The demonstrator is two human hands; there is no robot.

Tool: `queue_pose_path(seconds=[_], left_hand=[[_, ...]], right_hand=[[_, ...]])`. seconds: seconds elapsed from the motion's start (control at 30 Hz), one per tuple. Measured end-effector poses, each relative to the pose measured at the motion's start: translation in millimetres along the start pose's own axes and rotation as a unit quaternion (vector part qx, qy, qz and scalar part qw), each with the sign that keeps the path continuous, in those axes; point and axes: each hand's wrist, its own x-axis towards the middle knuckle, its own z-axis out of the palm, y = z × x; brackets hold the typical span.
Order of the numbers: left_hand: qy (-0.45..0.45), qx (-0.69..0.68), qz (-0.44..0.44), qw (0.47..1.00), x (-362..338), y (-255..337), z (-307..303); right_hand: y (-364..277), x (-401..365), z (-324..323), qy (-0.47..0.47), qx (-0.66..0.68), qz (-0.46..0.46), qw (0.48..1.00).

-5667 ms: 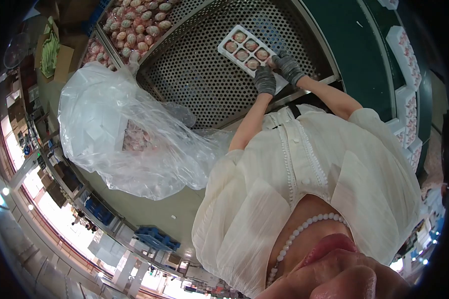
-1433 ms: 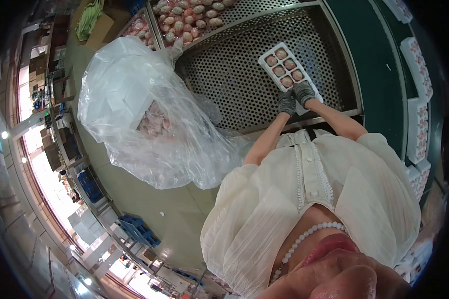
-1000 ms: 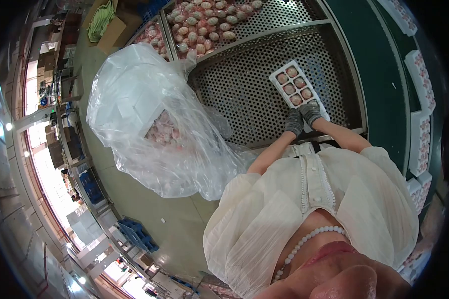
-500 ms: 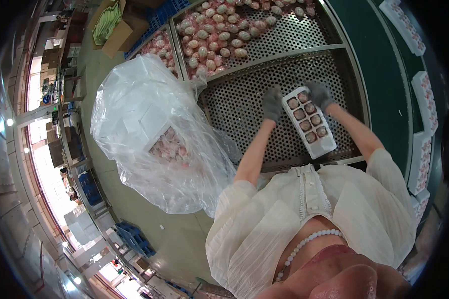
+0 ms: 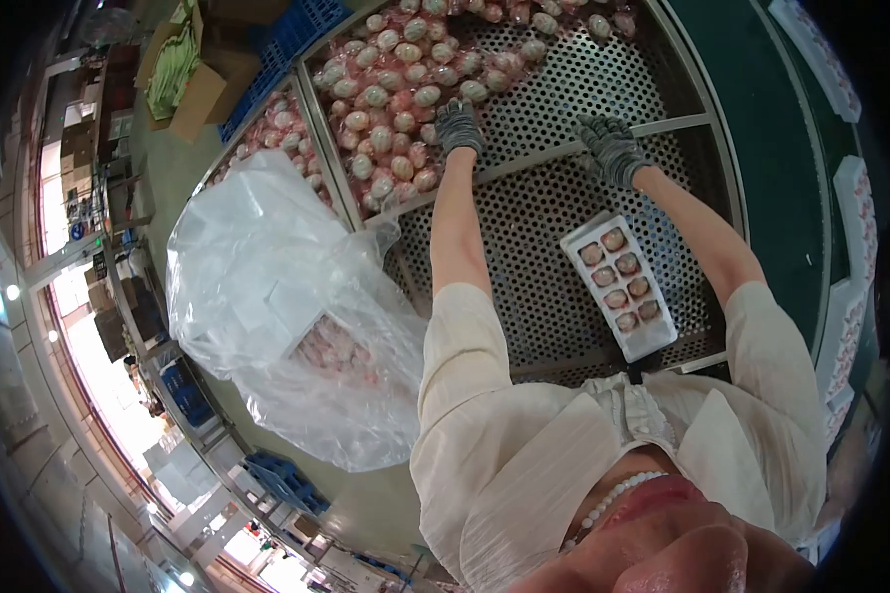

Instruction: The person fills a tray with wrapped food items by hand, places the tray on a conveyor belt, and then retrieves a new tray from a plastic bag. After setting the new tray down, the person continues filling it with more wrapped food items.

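Note:
My left hand (image 5: 459, 129), in a grey glove, reaches over the right side of a pile of plastic-wrapped, egg-shaped items (image 5: 403, 109). Its fingers are stretched out, touching or just above the pile. Above the metal divider bar (image 5: 534, 159) is my right hand (image 5: 612, 151), also gloved, its fingers apart and nothing in them. A white foam tray (image 5: 651, 342) lies tilted on the perforated metal surface nearest my body. Two rows of round wrapped items (image 5: 628, 263) fill its hollows. Neither hand touches the tray.
A large clear plastic bag (image 5: 257, 237) with white foam pieces and wrapped items stands left of the metal bin. Along the green conveyor (image 5: 761, 128) on the right stand several filled white trays (image 5: 853, 212). A cardboard box (image 5: 203, 99) and blue crates (image 5: 285, 59) are at far left.
Both hands have left the foam tray. My left hand has moved up and left to the wrapped items; my right has moved up to the divider. The tray now lies by itself.

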Motion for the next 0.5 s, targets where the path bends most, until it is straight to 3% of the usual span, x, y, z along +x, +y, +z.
queue_pose_path(seconds=[0.07,0.13,0.2,0.23,0.27,0.3,0.33,0.37,0.4,0.43,0.47,0.5], left_hand=[[0.018,0.013,0.016,1.000,13,-3,11],[-0.057,-0.053,-0.092,0.993,22,-3,16],[-0.086,-0.029,-0.092,0.992,21,-5,23],[0.069,-0.169,-0.126,0.975,12,-10,30],[0.222,-0.300,-0.155,0.915,2,-15,35],[0.263,-0.380,-0.096,0.881,-15,-15,25],[0.264,-0.376,-0.096,0.883,-28,-12,24],[0.257,-0.554,-0.085,0.787,-44,-4,25],[0.238,-0.711,-0.070,0.658,-61,2,26],[0.141,-0.740,-0.083,0.652,-99,17,-6],[0.136,-0.741,-0.082,0.652,-124,30,-14],[0.107,-0.815,-0.072,0.565,-147,47,-16]], right_hand=[[0,2,-1,-0.015,0.017,0.004,1.000],[-1,3,-2,-0.001,0.020,-0.005,1.000],[-3,0,-7,0.001,0.018,0.002,1.000],[-2,-2,-2,0.001,0.021,0.002,1.000],[-1,-1,1,0.003,0.022,0.003,1.000],[-1,-1,0,0.007,0.023,0.002,1.000],[-5,-1,-6,0.009,0.027,0.001,1.000],[-7,-1,-14,-0.041,0.068,0.027,0.996],[-7,0,-20,-0.093,0.109,0.054,0.988],[3,7,1,-0.019,0.070,0.005,0.997],[6,10,11,-0.021,0.071,0.010,0.997],[7,10,17,0.004,0.208,0.015,0.978]])
